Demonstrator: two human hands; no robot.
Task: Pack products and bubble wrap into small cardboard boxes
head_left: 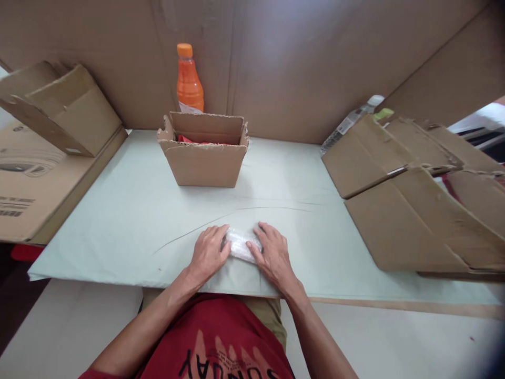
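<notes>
A small bundle in clear bubble wrap (241,245) lies on the pale green tabletop near its front edge; what is inside the wrap cannot be made out. My left hand (209,250) grips its left end, thumb on the near side and fingers over the far side. At the other end, my right hand (274,251) is closed round the bundle, with its thumb lying across the top. Both palms face inward, and the wrap shows between them.
A cardboard box (207,166) with red contents stands ahead, an orange bottle (190,84) behind it. More boxes (410,221) and a clear bottle (351,122) crowd the right. At left, an open carton (74,116) rests on a flat box (35,184). Cardboard walls rise behind.
</notes>
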